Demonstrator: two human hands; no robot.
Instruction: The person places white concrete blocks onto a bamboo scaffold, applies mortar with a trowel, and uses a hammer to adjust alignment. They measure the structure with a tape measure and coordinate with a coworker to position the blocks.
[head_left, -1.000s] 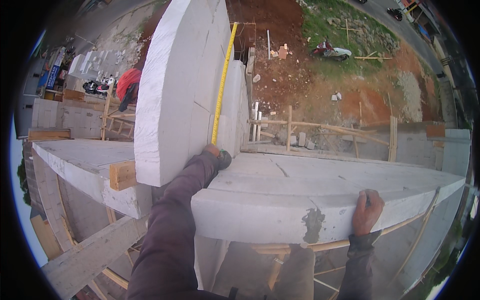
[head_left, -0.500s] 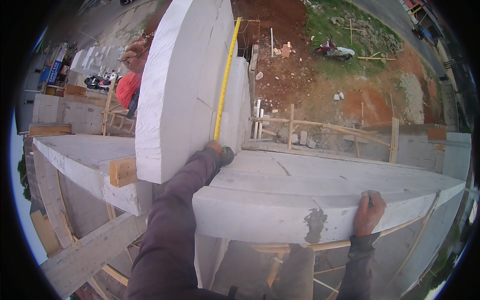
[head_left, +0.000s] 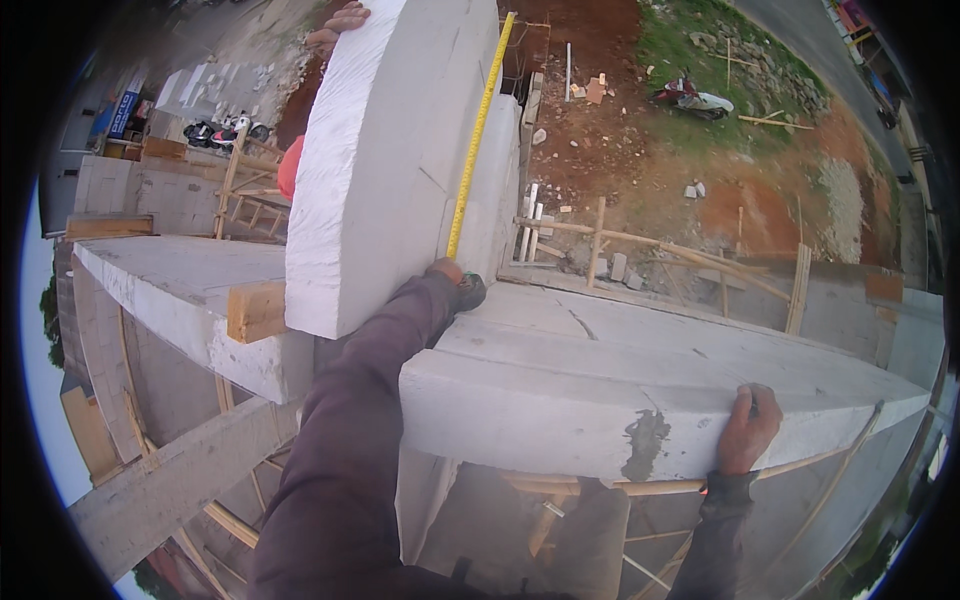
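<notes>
My left hand (head_left: 446, 270) is closed around a dark tape measure (head_left: 470, 291) in the inner corner where two pale panels meet. From it the yellow tape blade (head_left: 478, 140) stretches away along the face of the upright white panel (head_left: 400, 150). My left forearm passes through the gap between that panel and the lying white block wall (head_left: 520, 400). My right hand (head_left: 750, 430) rests with curled fingers on the near edge of that wall, right of a wet grey patch (head_left: 646, 442). Whether those fingers hold anything small is hidden.
Another person's hand (head_left: 338, 28) grips the far edge of the upright panel. A wooden block (head_left: 256, 312) sits beside its lower end, on another pale wall (head_left: 180, 270). A concrete beam (head_left: 190, 490) crosses at lower left. Bamboo poles (head_left: 680, 245) and red soil (head_left: 580, 150) lie far below.
The other person's hand has moved up to the panel's far edge, and their red clothing is now mostly hidden. The view has shifted slightly. Both my hands keep their places.
</notes>
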